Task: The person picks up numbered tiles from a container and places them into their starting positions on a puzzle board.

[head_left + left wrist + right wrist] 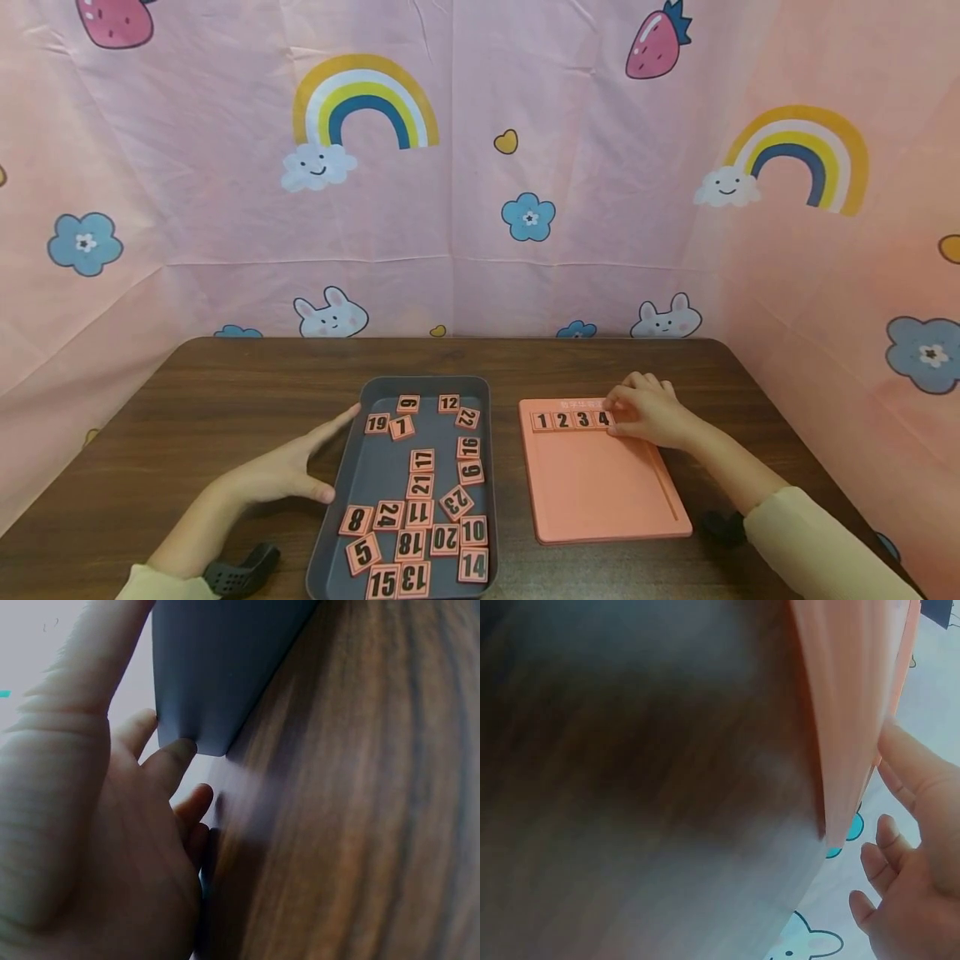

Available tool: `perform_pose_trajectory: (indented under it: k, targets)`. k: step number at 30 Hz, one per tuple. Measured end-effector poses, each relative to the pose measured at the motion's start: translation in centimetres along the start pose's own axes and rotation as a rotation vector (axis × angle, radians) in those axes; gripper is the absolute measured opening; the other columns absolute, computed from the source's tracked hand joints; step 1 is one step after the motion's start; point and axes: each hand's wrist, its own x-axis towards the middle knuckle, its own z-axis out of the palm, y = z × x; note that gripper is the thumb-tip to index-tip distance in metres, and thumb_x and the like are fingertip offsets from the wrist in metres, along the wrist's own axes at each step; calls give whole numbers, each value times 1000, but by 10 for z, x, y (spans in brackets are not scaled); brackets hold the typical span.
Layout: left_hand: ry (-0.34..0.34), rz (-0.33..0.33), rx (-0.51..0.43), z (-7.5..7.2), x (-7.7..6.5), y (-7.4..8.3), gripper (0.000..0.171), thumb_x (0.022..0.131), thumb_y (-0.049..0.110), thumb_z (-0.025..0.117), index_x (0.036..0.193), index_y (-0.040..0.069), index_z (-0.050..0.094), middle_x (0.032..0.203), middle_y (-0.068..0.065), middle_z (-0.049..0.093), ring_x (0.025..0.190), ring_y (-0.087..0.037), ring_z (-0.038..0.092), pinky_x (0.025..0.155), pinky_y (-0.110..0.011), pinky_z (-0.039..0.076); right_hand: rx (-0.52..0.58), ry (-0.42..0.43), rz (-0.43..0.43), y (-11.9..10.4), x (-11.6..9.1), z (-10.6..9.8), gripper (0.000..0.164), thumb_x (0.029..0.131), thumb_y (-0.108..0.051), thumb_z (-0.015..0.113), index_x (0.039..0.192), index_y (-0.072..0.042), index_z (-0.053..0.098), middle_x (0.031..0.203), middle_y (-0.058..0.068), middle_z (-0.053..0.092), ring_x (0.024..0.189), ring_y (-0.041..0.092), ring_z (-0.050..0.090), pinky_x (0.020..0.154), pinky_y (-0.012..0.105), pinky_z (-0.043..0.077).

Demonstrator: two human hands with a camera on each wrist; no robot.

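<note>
On the right, a flat pink board (600,492) bears a row of square number tiles, 1, 2, 3 and 4, along its top edge. My right hand (651,412) pinches the number 4 tile (602,419) at its right side between thumb and forefinger; the other fingers are loosely bent. In the right wrist view, the fingertips of my right hand (922,825) meet the board's edge (855,712). My left hand (273,471) lies spread along the left side of a grey tray (375,467). Its fingertips touch the tray wall (202,682) in the left wrist view.
Several loose pink number tiles (418,512) lie in the tray at various angles, some upside down, mostly towards the near end. Tray and board stand side by side on a brown wooden table (247,392). A patterned pink cloth (450,208) hangs behind the table.
</note>
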Motion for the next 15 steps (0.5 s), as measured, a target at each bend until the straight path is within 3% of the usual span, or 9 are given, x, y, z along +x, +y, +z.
perform_pose_trajectory:
  k: [15]
  targets:
    - [-1,-6,1,0,0,-1,104,79,36,78,156,26,9,158,-18,8,138,-50,5,95,-77,11,-53,63,-52,-12,4,0,30,73,-31,84,99,-22,70,100,0,50,100,26,42,78,47,26]
